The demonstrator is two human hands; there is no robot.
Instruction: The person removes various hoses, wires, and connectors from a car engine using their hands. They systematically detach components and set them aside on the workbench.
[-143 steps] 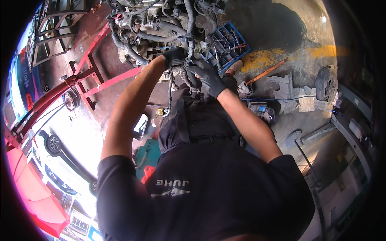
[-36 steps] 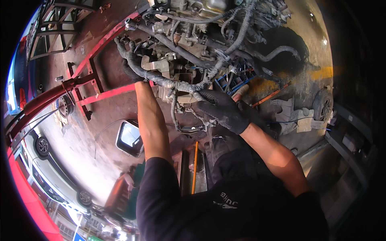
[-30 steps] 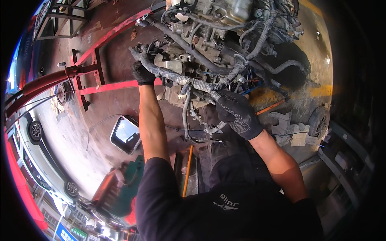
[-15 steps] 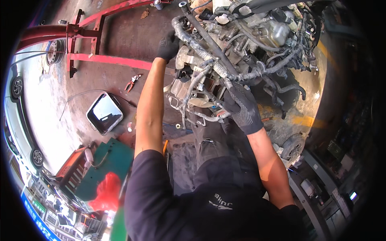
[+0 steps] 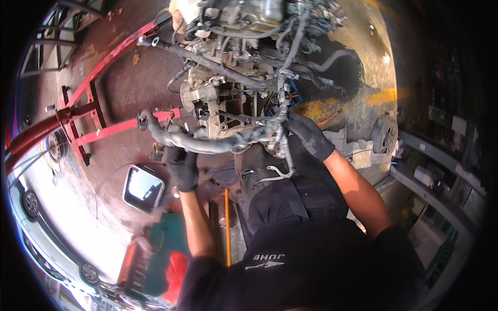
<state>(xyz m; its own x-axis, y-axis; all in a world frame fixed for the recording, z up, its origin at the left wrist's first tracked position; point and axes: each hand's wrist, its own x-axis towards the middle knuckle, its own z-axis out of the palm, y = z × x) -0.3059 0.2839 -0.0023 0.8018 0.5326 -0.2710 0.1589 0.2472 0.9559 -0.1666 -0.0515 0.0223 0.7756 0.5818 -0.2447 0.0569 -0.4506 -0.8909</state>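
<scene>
A thick grey wrapped wiring harness [image 5: 207, 144] stretches across in front of me, then bends up along the right side of a dirty engine [image 5: 199, 94]. My left hand [image 5: 182, 168], in a dark glove, is closed around its left part from below; the fingers are partly hidden. At the harness's junction on the right, my right hand [image 5: 310, 137] is closed on it, also gloved. A thin pale branch [image 5: 280, 176] dangles over my trousers. Behind the harness, a long dark hose [image 5: 218, 68] slants over the engine.
A red metal frame [image 5: 127, 128] stands on the floor to the left. Nearer lies a rimmed tray [image 5: 145, 189] with a reflective surface. An orange rod [image 5: 227, 228] is beside my left arm, past it a red bag [image 5: 176, 274]. A wheel [image 5: 384, 135] is at the right.
My left hand has come down and toward me, pulling the harness's left part away from the engine. My right hand stays by the junction. The view has shifted.
</scene>
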